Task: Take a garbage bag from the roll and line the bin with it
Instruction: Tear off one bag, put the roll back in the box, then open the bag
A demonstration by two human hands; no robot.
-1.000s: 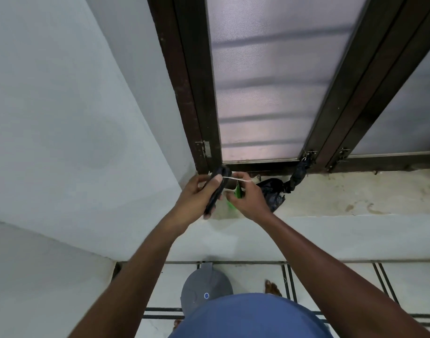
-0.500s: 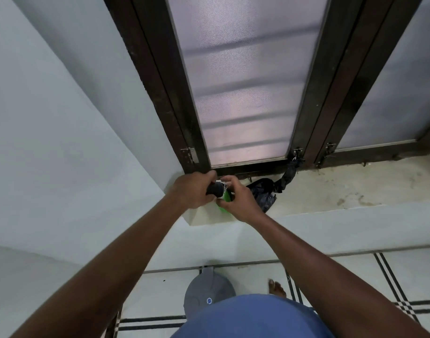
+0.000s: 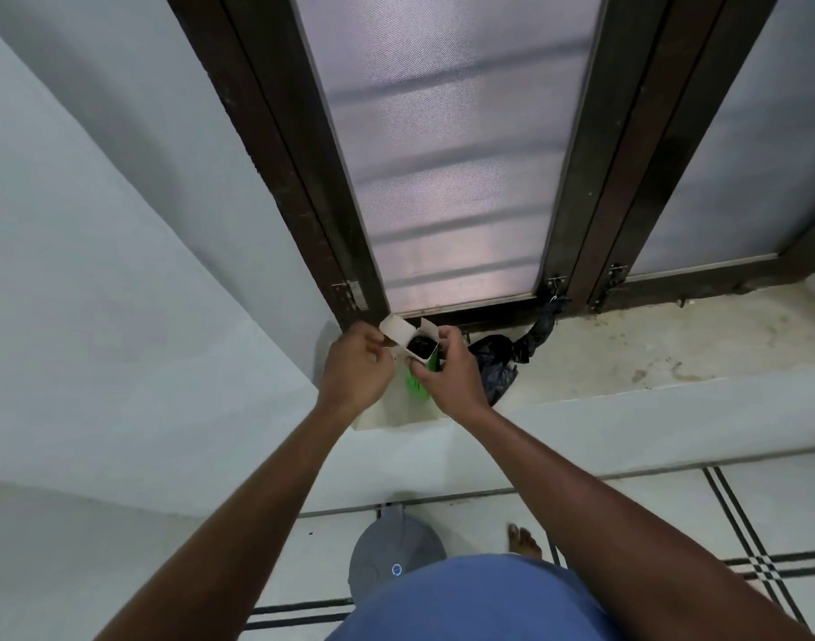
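Both arms are stretched forward and up to the window ledge, and the two hands meet there close together. The right hand is closed around a small green box; its fingers wrap the box from the right side and hold it upright. The top of the box is open, and inside the opening the dark roll of garbage bags shows. The left hand is just left of the box, with the fingers curled. Its thumb and fingertips pinch the pale flap of the box and keep it bent back, away from the opening.

Just right of the held box, touching the back of the right hand or very near to it, a crumpled black plastic bag lies on the ledge. One twisted end of it goes up to the latch at the bottom of the window frame. Behind the hands is frosted glass. Well below the hands, on the tiled floor, stands a grey bin with its lid on, partly hidden by the person's blue shirt. A bare foot shows beside the bin.
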